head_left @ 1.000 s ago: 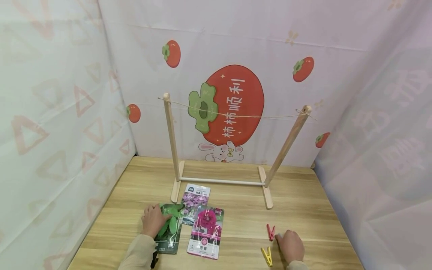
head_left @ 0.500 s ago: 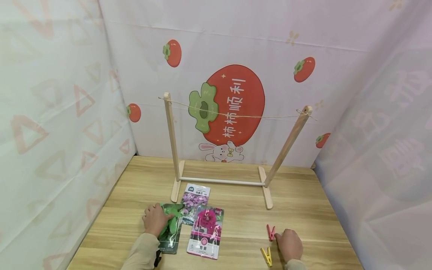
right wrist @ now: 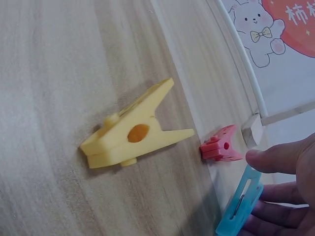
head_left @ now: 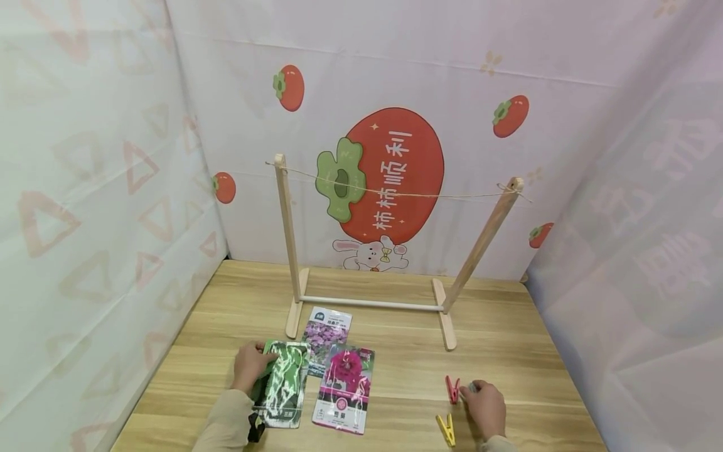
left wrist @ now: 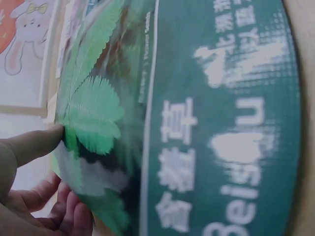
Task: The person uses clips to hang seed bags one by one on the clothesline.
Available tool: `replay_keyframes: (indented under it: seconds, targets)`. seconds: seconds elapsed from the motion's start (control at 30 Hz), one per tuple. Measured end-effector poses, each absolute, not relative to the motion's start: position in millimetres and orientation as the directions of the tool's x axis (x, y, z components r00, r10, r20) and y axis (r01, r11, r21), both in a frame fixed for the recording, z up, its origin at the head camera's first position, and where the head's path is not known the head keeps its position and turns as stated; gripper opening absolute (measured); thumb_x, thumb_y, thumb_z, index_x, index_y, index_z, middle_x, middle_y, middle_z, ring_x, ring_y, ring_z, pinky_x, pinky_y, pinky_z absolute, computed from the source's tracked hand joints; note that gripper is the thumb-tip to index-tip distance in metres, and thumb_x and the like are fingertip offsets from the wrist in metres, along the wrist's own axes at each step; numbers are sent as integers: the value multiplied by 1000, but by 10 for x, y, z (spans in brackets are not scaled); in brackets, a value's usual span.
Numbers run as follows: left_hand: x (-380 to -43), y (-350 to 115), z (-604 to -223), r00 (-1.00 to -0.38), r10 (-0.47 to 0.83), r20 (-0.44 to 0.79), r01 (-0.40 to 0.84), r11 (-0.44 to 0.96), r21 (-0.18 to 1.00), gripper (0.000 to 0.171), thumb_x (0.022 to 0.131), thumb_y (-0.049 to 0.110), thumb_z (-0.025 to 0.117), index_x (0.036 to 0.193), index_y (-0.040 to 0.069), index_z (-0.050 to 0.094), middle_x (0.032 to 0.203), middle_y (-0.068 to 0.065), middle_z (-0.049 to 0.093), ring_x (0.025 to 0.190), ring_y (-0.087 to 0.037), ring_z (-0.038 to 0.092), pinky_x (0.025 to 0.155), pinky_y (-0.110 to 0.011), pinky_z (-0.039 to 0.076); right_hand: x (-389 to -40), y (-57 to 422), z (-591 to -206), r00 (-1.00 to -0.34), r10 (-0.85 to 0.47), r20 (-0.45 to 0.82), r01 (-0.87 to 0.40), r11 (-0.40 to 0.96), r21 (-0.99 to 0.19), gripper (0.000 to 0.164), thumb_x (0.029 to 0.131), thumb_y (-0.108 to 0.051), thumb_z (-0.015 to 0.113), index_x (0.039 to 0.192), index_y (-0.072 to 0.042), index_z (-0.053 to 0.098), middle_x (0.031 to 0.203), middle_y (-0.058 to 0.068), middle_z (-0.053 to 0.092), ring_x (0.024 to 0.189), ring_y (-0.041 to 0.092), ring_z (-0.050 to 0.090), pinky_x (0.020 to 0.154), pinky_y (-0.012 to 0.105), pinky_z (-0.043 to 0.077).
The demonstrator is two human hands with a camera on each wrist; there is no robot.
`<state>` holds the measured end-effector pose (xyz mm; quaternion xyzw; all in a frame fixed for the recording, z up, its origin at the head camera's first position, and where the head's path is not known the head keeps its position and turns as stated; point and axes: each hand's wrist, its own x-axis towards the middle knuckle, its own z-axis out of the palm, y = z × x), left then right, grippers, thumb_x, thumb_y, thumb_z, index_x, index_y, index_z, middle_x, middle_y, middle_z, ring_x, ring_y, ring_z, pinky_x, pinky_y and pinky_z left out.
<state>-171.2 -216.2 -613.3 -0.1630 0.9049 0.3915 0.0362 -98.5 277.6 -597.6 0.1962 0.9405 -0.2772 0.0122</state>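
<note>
While the left hand (head_left: 248, 367) pinches a green seed packet (head_left: 289, 382) by its edge, the right hand (head_left: 487, 407) pinches a blue clothespin (right wrist: 240, 205).
Yellow clothespin (head_left: 446, 430) lies nearest on the table (head_left: 395, 370), red clothespin (head_left: 452, 390) just past it; left thumb on packet front, fingers behind, packet tilted; right thumb and fingers closed on the blue one; magenta-flower packet (head_left: 343, 390) overlaps purple-flower packet (head_left: 326, 333); wooden rack (head_left: 289, 238) with string (head_left: 429, 196) stands beyond, printed backdrop (head_left: 237, 119) behind.
</note>
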Motion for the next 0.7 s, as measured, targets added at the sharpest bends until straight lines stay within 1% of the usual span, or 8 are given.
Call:
replay_keyframes:
  seconds: [0.07,0.13,0.27,0.4,0.47,0.6,0.7]
  targets:
    - [-1712,-2183,-6111,-933,-265,-242,-354,570,742,39,85,15,72,110,-12,61,103,-26,64,90,-35,61,72,-43,50,-998,2781,-5969,-919,368,-138,382,752,-538,42,85,-18,70,111,15,62,106,35,65,96,49,63,83,57,51]
    - [-1715,-2191,-6102,-923,-264,-281,-380,499,779,38,88,15,69,114,-11,59,105,-26,64,93,-34,61,73,-40,50,-1009,2782,-5959,-916,377,-140,387,734,-559,41,86,-17,69,112,14,62,106,33,66,95,46,64,83,55,51]
    - [-1728,-2192,-6098,-910,-261,-322,-402,373,836,38,91,15,65,118,-10,57,112,-28,63,98,-34,62,75,-35,49,-1034,2794,-5935,-911,384,-146,391,697,-601,41,87,-17,69,114,13,63,105,30,67,94,43,64,82,53,51]
    - [-1751,-2194,-6100,-902,-249,-354,-415,268,869,36,92,14,63,117,-11,58,110,-27,65,93,-27,63,70,-27,47,-1065,2798,-5918,-909,384,-164,395,662,-637,42,87,-19,69,115,13,63,107,30,67,98,43,64,83,51,52]
    - [-1761,-2195,-6097,-897,-242,-370,-425,236,874,36,93,15,62,117,-12,59,110,-27,65,93,-26,63,70,-26,48,-1077,2801,-5916,-908,383,-167,393,646,-655,42,87,-18,69,114,14,63,105,29,68,96,41,64,80,48,53]
    - [-1764,-2183,-6058,-890,-233,-391,-439,207,874,37,94,16,61,118,-12,60,113,-27,64,94,-25,62,70,-26,49,-1082,2795,-5896,-906,389,-166,389,614,-686,40,86,-15,70,113,14,63,99,27,68,90,35,65,70,37,53]
    - [-1764,-2174,-6029,-892,-227,-390,-436,207,876,38,94,16,60,119,-12,59,115,-28,63,96,-25,62,71,-26,50,-1085,2785,-5885,-903,394,-168,390,593,-705,39,86,-14,69,113,14,63,99,27,68,90,36,65,68,34,52]
